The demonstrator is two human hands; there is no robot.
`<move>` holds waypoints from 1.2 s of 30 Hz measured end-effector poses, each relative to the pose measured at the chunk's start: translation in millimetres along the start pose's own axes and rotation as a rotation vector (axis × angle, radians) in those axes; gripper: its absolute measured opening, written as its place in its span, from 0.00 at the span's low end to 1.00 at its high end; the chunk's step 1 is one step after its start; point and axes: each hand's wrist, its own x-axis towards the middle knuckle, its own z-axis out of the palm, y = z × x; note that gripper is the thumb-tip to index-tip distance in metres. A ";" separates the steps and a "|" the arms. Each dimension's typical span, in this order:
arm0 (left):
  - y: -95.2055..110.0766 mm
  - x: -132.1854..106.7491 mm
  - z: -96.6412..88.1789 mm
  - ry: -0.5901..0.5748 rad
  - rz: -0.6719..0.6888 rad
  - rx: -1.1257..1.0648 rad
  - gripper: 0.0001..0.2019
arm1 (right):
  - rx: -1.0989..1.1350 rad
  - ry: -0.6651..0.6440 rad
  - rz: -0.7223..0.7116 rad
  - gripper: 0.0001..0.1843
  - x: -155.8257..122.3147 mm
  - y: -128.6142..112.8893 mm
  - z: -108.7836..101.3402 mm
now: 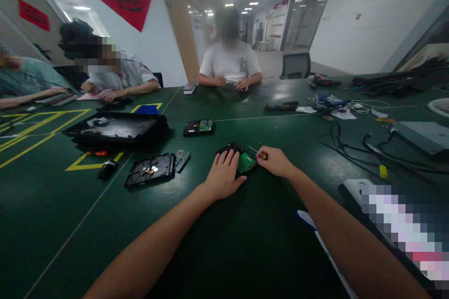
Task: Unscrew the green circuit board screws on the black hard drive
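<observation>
A hard drive (246,162) with a green circuit board lies on the dark green table in front of me. My left hand (225,175) rests flat on its left part, fingers stretched out, covering some of it. At its right edge, my right hand (275,161) is closed around a small screwdriver (253,149), whose thin metal shaft points left over the drive. Left of my left hand sit another hard drive (149,169) and a loose circuit board (182,160) touching or close to its right end. Farther back is a third hard drive (199,127) with a green board.
Black trays (119,128) are stacked at the left. Cables (368,149), a yellow connector (383,171) and a grey metal box (423,135) lie at the right. A pixelated phone-like device (354,189) is near my right forearm. People sit across the table and at the left.
</observation>
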 end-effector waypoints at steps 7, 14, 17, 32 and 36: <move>-40.4 8.5 -22.9 -0.215 0.195 -0.056 0.39 | -0.123 0.017 0.082 0.07 2.3 5.2 0.6; -54.1 3.3 -32.5 -0.215 0.115 0.007 0.36 | -0.093 0.012 0.082 0.08 1.0 4.2 0.3; -34.0 1.7 -29.0 -0.090 0.081 -0.013 0.35 | -0.092 0.029 0.057 0.08 0.9 5.3 1.0; 32.0 14.9 -1.3 0.274 -0.176 0.127 0.16 | -0.226 0.094 0.083 0.05 6.0 0.7 13.4; 25.6 8.3 -2.9 0.259 -0.164 0.141 0.14 | -0.204 0.085 0.159 0.08 4.0 -1.8 9.7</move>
